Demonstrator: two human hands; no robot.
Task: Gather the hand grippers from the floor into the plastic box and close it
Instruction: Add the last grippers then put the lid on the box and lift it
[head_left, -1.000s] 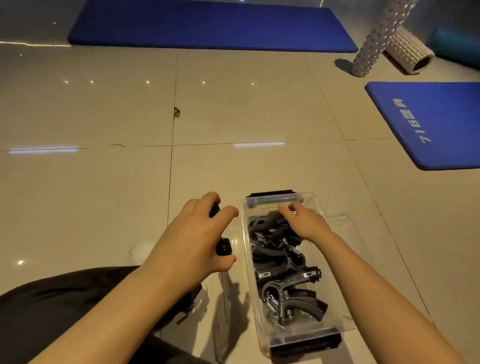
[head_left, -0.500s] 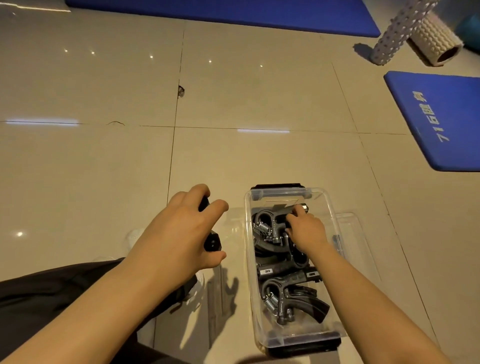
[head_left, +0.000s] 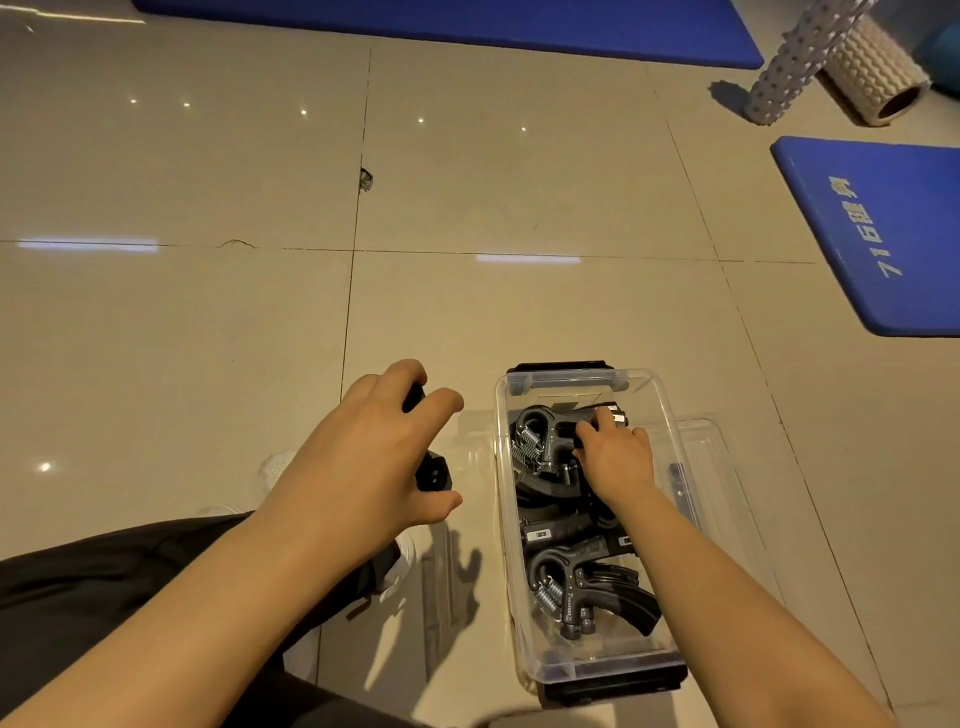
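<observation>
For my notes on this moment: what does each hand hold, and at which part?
The left hand is wrapped around the handles of a black hand gripper. The right hand, inside the plastic box, pinches another gripper's handle end.

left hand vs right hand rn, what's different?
The left hand is outside the plastic box, above the floor; the right hand reaches inside it. The left hand is closed round a black hand gripper; the right hand rests on the grippers in the box. Both are bare.

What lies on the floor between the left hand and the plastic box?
In the head view, only a clear plastic lid lies flat on the floor between the left hand and the plastic box.
</observation>
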